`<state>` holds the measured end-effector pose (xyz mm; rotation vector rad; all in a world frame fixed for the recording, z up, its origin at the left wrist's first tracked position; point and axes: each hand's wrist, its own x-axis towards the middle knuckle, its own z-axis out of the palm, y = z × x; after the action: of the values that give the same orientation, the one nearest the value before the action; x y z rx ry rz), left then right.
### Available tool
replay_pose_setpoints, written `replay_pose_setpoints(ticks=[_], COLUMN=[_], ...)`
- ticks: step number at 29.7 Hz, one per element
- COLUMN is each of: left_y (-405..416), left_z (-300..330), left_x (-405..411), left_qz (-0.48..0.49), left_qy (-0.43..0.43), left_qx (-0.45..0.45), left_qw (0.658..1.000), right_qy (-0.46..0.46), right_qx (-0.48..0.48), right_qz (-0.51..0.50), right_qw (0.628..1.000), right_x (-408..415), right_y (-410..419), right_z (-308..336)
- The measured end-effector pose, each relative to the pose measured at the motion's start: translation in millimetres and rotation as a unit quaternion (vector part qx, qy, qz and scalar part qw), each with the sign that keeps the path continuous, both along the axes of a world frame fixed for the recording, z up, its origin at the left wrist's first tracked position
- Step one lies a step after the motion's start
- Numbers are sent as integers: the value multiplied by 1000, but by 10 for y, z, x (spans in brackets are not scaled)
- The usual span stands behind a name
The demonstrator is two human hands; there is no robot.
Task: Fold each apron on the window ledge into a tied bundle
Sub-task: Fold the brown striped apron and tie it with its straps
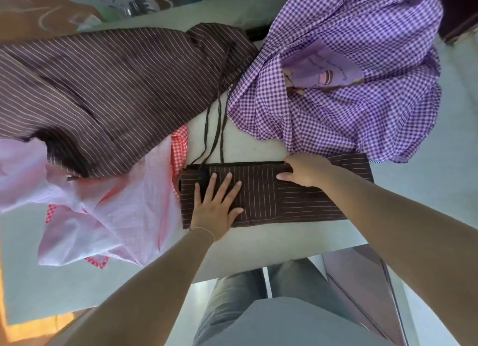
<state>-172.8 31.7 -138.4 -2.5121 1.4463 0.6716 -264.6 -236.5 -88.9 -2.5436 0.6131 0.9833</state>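
A brown pin-striped apron lies folded into a flat strip on the pale window ledge. My left hand presses flat on its left part, fingers spread. My right hand grips the strip's far edge near the middle, fingers curled over the fold. Thin brown ties run from the strip's far left corner up toward the back.
A second brown striped apron lies spread at the back left. A purple gingham apron with a lilac pocket is heaped at the back right. A pink and red-checked apron lies crumpled at the left. My legs stand below the ledge's front edge.
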Motion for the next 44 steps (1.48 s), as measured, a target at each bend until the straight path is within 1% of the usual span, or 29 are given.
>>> replay_pose_setpoints(ticks=[2, 4, 6, 8, 10, 12, 13, 14, 15, 16, 17, 18, 19, 20, 21, 22, 23, 24, 26, 28, 32, 38, 41, 44], left_y=[-31, -29, -65, -70, -77, -125, -160, -220, -283, -330, -395, -462, -548, -609, -672, -715, -729, -723, -679, -656, -656, -649, -638, -735], left_z=[-19, -39, -66, -64, -53, -13, 8, 34, 54, 69, 86, 92, 95, 108, 117, 97, 89, 56, -6, -53, -89, -85, -76, -52], left_x=[-8, -26, -64, -50, -59, -103, -131, -192, -255, -303, -363, -419, -479, -503, -519, -568, -572, -599, -625, -616, -617, -636, -581, -364], left_qz=[4, 6, 4, 9, 10, 11, 18, 25, 39, 60, 79, 99, 118, 137, 154, 167, 171, 167, 158, 153, 158, 157, 137, 90], left_qy=[-4, -8, -9, -8, -9, -10, -5, 1, 7, 11, 11, 7, 0, -7, -13, -15, -18, -20, -23, -26, -34, -30, -31, -43], left_qx=[8, 11, 13, 15, 21, 21, 15, 4, -6, -15, -24, -34, -45, -58, -69, -72, -68, -54, -25, -7, 12, 11, 4, 14], left_qw=[1000, 1000, 1000, 1000, 1000, 1000, 1000, 1000, 999, 998, 997, 994, 992, 989, 986, 983, 983, 984, 987, 988, 987, 987, 990, 995], right_qy=[20, 69, 131, 168, 178, 161, 131, 83, 17, -64, -158, -256, -337, -387, -405, -388, -354, -319, -260, -220, -203, -177, -159, -125], right_qx=[2, 1, 18, 45, 69, 59, 22, -45, -132, -212, -263, -277, -253, -196, -120, -50, -9, 1, -33, -79, -149, -186, -180, -200], right_qz=[-5, -22, -57, -99, -150, -202, -217, -235, -255, -280, -307, -318, -308, -270, -209, -135, -63, -15, 0, -10, -70, -194, -213, -223], right_qw=[1000, 997, 990, 980, 970, 964, 967, 967, 958, 934, 901, 870, 853, 859, 882, 910, 933, 948, 965, 972, 965, 947, 947, 946], right_x=[-135, -289, -495, -619, -716, -846, -907, -1000, -1083, -1121, -1147, -1131, -1096, -1007, -917, -862, -790, -780, -878, -1103, -1485, -1652, -1761, -1777], right_y=[-117, -265, -470, -624, -789, -965, -1035, -1093, -1103, -1039, -909, -712, -475, -183, 114, 401, 664, 834, 850, 584, 49, -125, -194, -139], right_z=[24, 53, 95, 105, 121, 124, 113, 106, 94, 83, 75, 72, 71, 64, 30, -55, -135, -254, -492, -669, -739, -727, -684, -645])
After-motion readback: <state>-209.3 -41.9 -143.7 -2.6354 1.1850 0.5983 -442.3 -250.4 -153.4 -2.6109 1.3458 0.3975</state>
